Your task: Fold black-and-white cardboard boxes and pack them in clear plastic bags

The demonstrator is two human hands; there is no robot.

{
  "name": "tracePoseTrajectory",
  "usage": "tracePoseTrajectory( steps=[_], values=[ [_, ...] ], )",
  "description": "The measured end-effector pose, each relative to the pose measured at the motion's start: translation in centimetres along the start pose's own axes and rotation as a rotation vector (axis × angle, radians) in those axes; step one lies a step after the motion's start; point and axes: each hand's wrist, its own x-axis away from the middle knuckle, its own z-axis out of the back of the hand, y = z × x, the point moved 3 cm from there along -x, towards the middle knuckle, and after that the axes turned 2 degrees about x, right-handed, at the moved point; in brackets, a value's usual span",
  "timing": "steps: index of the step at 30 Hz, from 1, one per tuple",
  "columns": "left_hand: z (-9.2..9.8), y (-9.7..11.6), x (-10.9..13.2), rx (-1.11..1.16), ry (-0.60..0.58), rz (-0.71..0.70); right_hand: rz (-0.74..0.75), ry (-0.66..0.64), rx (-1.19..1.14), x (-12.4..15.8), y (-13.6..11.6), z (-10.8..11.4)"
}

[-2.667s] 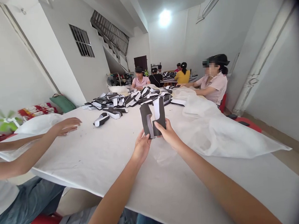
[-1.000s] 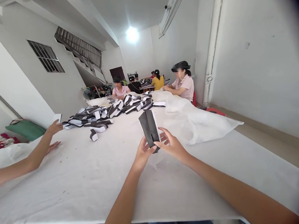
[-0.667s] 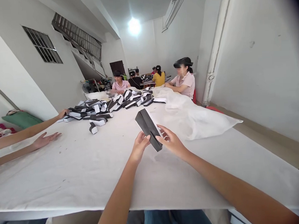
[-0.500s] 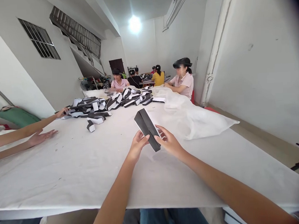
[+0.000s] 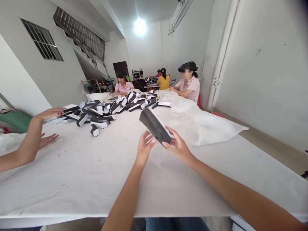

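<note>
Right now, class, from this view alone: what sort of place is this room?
Probably a small hand-assembly workshop: a long table under white cloth, a heap of matching black-and-white pieces, and several seated people working along it.

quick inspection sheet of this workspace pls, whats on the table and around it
surface: long table under a white cloth, a few small specks on it
job's things: black-and-white block, tilted between the hands
hands: left hand open, beside the block; right hand at its lower edge, grip unclear
clutter: heap of similar black-and-white pieces mid-table; crumpled white sheet to the right
cables: nothing seen on the table
surroundings: co-worker's hand at the heap's near end; seated co-worker in pink along the far right side; electric fan by the far left wall
</note>
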Motion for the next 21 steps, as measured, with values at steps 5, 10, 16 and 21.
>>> tracePoseTrajectory(
  steps=[5, 10, 16, 21],
  values=[
    [-2.1, -1.2, 1.6, -0.733, -0.133, -0.179, 0.232, 0.515, 0.015, -1.9, -1.4, 5.6],
    [-3.4, -3.3, 2.2, -1.074, -0.458, 0.030, 0.268, 0.746, 0.080, -3.3, 0.3, 10.6],
    [-2.9, -4.3, 1.8, -0.995, -0.422, 0.125, 0.121, 0.698, 0.159, -3.3, 3.0, 10.6],
    [-1.4, -2.7, 0.6, -0.645, -0.182, 0.101, 0.213, 0.507, 0.344, -2.1, 0.9, 8.2]
  ],
)
